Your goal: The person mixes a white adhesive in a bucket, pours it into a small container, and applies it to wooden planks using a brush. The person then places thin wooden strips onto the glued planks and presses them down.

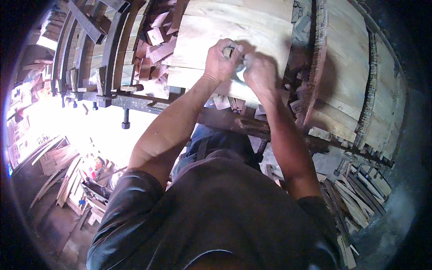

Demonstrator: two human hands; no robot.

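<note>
Both my hands are close together over the near part of a pale wooden panel (234,22), which is made of boards set edge to edge. My left hand (219,63) is curled closed, and a small dark and yellowish spot shows inside the curl of its fingers. I cannot make out what that is. Just to its right, my right hand (260,74) is closed like a fist, knuckles up. A pale, bright patch shows between the two hands, too blurred to name. Whatever the right fingers hold is hidden.
Reddish wood offcuts (157,45) fill the gap left of the panel. Metal bar clamps (112,49) stand further left. Another wooden panel (344,54) with rough edges lies at the right. A dark rail (229,121) crosses in front of me. Wood strips (360,198) lie on the floor.
</note>
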